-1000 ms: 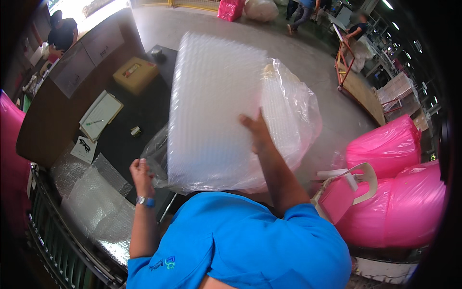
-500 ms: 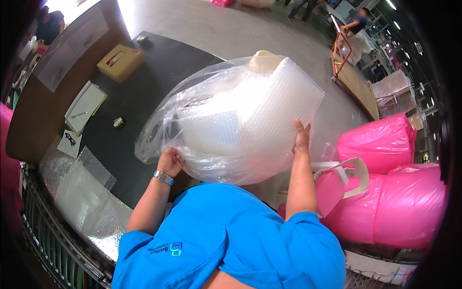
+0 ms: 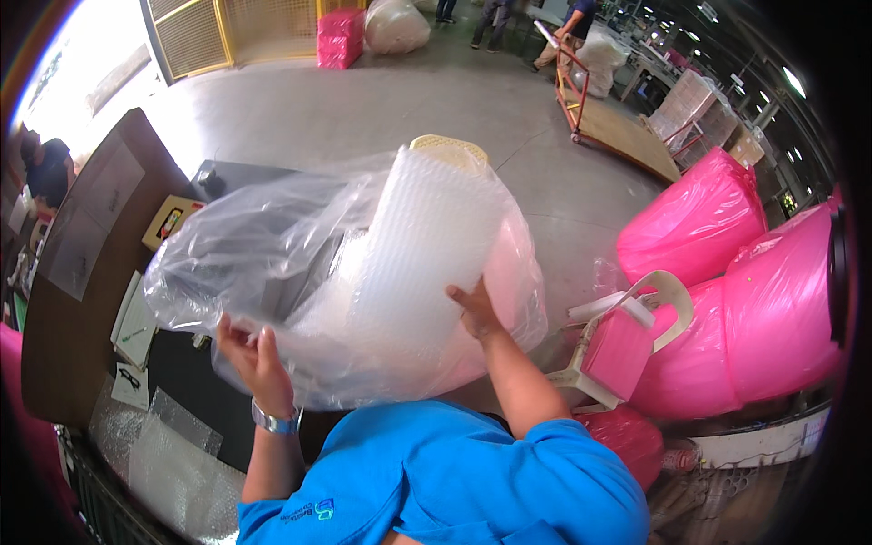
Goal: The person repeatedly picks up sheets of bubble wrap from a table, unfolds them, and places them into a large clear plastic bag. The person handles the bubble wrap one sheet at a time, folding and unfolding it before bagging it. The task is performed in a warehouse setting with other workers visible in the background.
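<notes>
A thick stack of white bubble wrap (image 3: 413,263) sits inside a large clear plastic bag (image 3: 272,245), held up in front of my chest. My left hand (image 3: 252,350) pinches the bag's lower left edge. My right hand (image 3: 472,309) presses flat against the wrapped stack from the right side. The bag's loose left part billows out empty. A yellowish plastic chair back (image 3: 447,148) peeks out above the stack.
A dark worktable (image 3: 195,381) lies below left with papers, a yellow box (image 3: 171,221) and bubble wrap sheets (image 3: 173,463). Big pink bags (image 3: 754,300) and a white plastic chair (image 3: 627,336) stand at right. A flat cart (image 3: 622,127) and people are far back.
The bubble wrap went from held bare and upright into the clear bag. My left hand has shifted to the bag's lower edge; my right hand now presses the stack's side.
</notes>
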Demonstrator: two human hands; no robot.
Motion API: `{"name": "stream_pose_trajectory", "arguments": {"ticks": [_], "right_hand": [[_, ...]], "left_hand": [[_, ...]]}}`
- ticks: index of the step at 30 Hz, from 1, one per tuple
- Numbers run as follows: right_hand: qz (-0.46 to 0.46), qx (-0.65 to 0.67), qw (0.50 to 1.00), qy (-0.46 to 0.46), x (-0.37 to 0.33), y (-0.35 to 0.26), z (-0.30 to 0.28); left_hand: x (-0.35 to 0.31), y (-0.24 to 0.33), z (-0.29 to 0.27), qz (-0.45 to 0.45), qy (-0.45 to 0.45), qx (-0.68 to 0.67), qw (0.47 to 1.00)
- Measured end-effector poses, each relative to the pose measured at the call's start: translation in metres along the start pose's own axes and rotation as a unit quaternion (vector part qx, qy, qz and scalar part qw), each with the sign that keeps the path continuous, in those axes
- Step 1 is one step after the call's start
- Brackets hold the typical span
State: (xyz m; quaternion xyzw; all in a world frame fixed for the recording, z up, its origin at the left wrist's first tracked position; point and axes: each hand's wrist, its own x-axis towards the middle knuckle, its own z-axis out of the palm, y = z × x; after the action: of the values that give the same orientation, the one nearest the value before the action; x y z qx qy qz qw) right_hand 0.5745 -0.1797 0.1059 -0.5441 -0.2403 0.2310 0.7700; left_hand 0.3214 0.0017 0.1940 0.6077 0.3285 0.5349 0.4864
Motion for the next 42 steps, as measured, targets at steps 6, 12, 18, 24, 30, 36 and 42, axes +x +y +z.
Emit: {"name": "stream_pose_trajectory", "arguments": {"ticks": [6,12,18,24,30,36,42], "right_hand": [[0.121,0.033,0.991,0.047,0.014,0.008,0.022],[0.113,-0.035,0.992,0.04,0.033,0.016,0.051],[0.109,-0.103,0.988,0.029,0.035,0.033,0.039],[0.14,-0.096,0.985,-0.012,0.025,0.008,0.066],[0.085,-0.158,0.957,-0.229,0.039,-0.04,0.028],[0.113,-0.38,0.743,-0.539,0.011,-0.177,0.033],[0.084,-0.486,0.656,-0.572,0.003,-0.219,0.016]], "left_hand": [[-0.023,0.009,-0.017,0.266,-0.215,0.217,0.914],[-0.071,-0.056,0.014,0.238,-0.557,0.339,0.72],[-0.108,-0.124,0.014,0.126,-0.725,0.441,0.515],[-0.101,-0.052,-0.015,-0.078,-0.655,0.088,0.747],[-0.07,0.121,-0.013,0.206,-0.607,0.026,0.767],[-0.104,0.184,0.011,0.302,-0.591,0.047,0.747],[-0.131,0.207,0.033,0.309,-0.576,0.078,0.753]]}}
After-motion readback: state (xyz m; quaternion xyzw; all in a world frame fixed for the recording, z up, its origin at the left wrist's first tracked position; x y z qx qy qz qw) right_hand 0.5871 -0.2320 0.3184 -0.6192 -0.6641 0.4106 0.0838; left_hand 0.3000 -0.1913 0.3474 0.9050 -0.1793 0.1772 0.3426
